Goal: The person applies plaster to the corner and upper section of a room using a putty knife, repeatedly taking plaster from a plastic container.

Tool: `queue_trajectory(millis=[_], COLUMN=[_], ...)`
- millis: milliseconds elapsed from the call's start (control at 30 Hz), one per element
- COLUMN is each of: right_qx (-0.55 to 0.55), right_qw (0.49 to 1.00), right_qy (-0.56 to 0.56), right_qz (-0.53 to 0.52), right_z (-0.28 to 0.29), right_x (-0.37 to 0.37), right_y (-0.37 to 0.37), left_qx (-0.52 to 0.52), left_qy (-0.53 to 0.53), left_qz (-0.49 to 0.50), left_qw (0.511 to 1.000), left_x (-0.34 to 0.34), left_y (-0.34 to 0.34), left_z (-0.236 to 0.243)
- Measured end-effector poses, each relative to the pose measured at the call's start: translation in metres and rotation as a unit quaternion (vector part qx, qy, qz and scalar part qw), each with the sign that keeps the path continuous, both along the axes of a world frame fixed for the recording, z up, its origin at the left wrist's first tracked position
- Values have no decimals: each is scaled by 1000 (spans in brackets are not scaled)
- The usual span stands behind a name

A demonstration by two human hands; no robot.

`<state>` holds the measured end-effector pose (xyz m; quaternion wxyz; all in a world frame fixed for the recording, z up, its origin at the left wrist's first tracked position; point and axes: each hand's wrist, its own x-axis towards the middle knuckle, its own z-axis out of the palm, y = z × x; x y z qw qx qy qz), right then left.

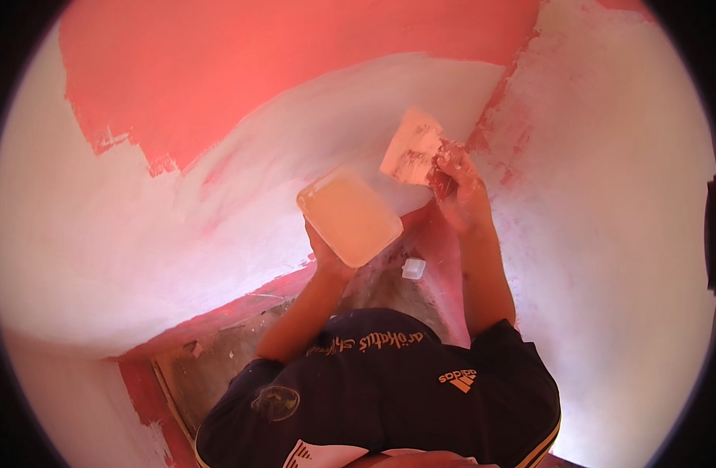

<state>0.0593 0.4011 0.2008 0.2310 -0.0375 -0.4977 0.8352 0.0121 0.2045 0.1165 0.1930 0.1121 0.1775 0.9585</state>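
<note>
My left hand [325, 251] is closed on the side and underside of a rectangular plastic tub [350, 220], raised in front of my chest. The tub looks pale orange in this light, and its rim carries whitish smears. Most of my left fingers are hidden beneath it. Higher up and to the right, my right hand [463, 195] grips the handle of a wide putty knife [412, 148]. Its broad blade points up and left, with pale filler and reddish marks on it. The blade is apart from the tub and appears to be in front of the wall.
Ahead is a wall [295, 109] with a coral-red upper part and whitish filler below. Another whitish wall [607, 195] meets it at a corner on the right. A small clear plastic box [413, 268] lies low down between my arms. Grey floor [225, 351] shows at lower left.
</note>
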Motion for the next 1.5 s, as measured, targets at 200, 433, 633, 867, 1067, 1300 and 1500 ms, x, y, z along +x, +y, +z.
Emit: queue_trajectory(millis=[200, 433, 633, 867, 1067, 1300, 1500], right_qx=[-7, 213, 464, 561, 478, 584, 524], right_qw=[992, 903, 634, 652, 641, 612, 657], right_qy=[72, 98, -18, 18, 50, 18, 15], right_qz=[-100, -361, -619, -510, -599, -533, -541], right_z=[39, 72, 82, 44, 48, 30, 39], right_x=[-26, -107, -161, -184, -156, -195, -161], right_y=[79, 217, 270, 136, 190, 177, 183], left_qx=[-286, -312, -76, -49, -234, -175, -175], left_qy=[232, 262, -7, -30, 145, 133, 106], left_qz=[166, 191, 38, 99, 136, 175, 164], left_qw=[915, 893, 996, 993, 952, 960, 965], left_x=[-11, -11, 3, 5, 22, 28, 23], left_y=[-1, -7, -30, -55, -59, -61, -67], left_z=[-28, -48, -78, -121, -95, -113, -116])
